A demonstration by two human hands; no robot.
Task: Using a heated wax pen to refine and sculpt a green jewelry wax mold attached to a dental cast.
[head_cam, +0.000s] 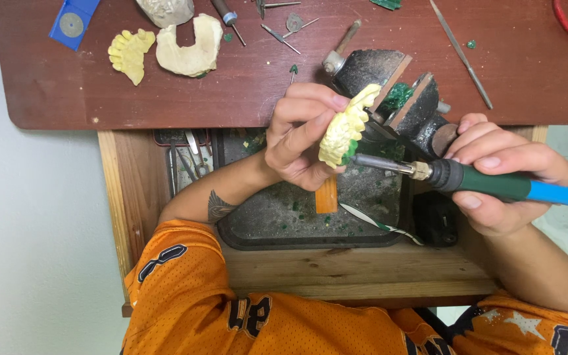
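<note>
- Yellow plaster showed first on the left of the reddish-brown surface [67,79]: a spare yellow dental cast [128,54] beside a cream cast [192,47], both lying well away from the work.
- Below the surface's near edge, an open wooden drawer [133,190] held a dark tray [284,217] speckled with green wax crumbs; keeping the work above that tray seemed wise, so drips would land there.
- The left hand [297,141] held the yellow tooth model [344,128] over the tray, fingers curled round its back and thumb pressed on its front, pinching it firmly. A steady grip like this, wrist braced, looked like the key to clean work.
- A patch of green wax [350,152] sat at the model's lower edge, just where the metal tip [379,162] of the tool met it; a light touch would probably suit, since the tip looked heated.
- Behind the model stood a small dark vise [396,92] at the surface's near edge, close enough that the model could knock it.
- The right hand [501,181] gripped the green-and-blue handled wax tool [507,187], fingers wrapped tight round the handle.
</note>
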